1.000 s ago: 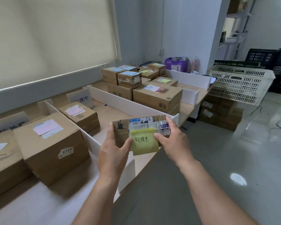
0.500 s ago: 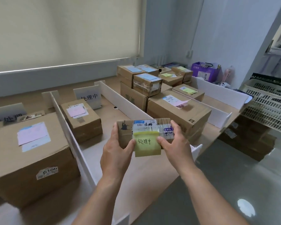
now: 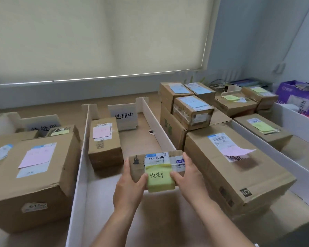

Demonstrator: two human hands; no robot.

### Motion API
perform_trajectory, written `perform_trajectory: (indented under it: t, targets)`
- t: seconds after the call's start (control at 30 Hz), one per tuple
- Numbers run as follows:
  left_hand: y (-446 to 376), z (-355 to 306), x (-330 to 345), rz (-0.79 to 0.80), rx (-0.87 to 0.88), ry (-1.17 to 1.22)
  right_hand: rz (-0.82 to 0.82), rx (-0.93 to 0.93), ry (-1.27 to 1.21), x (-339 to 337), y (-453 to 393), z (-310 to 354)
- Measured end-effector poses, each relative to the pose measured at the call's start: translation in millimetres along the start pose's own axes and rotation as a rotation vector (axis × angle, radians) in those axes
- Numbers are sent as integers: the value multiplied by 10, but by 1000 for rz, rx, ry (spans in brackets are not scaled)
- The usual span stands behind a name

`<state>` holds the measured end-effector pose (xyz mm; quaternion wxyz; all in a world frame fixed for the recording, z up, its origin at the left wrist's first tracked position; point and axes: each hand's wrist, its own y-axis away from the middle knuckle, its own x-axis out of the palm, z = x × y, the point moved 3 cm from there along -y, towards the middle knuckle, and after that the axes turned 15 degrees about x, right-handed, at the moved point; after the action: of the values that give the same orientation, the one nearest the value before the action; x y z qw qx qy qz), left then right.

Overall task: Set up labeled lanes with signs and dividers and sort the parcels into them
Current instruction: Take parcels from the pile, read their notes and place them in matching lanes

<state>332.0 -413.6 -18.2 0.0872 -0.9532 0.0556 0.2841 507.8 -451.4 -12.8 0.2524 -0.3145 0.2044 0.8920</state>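
Fingers (image 3: pixel 185 158) of the right hand (image 3: pixel 189 173) curl over the far edge of a small parcel (image 3: pixel 155 161), thumb pressed beside its yellow note (image 3: pixel 160 179); the left hand (image 3: pixel 129 184) grasps the opposite end the same way, so both hands are clamped on the one box. The parcel hangs in the air above the middle lane, between two white dividers (image 3: pixel 82 157), its note reading 处理中 like the sign (image 3: pixel 123 116) standing at the lane's far end. One box with a pink slip (image 3: pixel 103 141) already lies in that lane, just ahead of the carried parcel.

The risks appear modest but real. The yellow note overhangs the parcel's near edge and looks only partly stuck; a thumb dragging across it on release could peel it off. The right-hand divider (image 3: pixel 155 123) stands close to the parcel's right end, backed by a large carton (image 3: pixel 235 166) in the next lane, and a careless lowering could knock the thin board askew. Set down too far forward, the parcel could shove the pink-slip box toward the sign. To the left, a big box (image 3: pixel 34 177) fills the neighbouring lane on the table (image 3: pixel 161 220).
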Motion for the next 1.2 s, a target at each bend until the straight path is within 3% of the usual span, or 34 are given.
perform_trajectory:
  t: [0.3, 0.77, 1.2]
  targets:
    - [-456, 377, 332, -13, -185, -96, 175, 75, 61, 522, -726, -31]
    - [-1632, 559, 531, 41, -207, -328, 155, 63, 190, 913, -1767, 500]
    - [-2515, 647, 604, 35, -247, -350, 155, 59, 189, 1161, -2514, 1001]
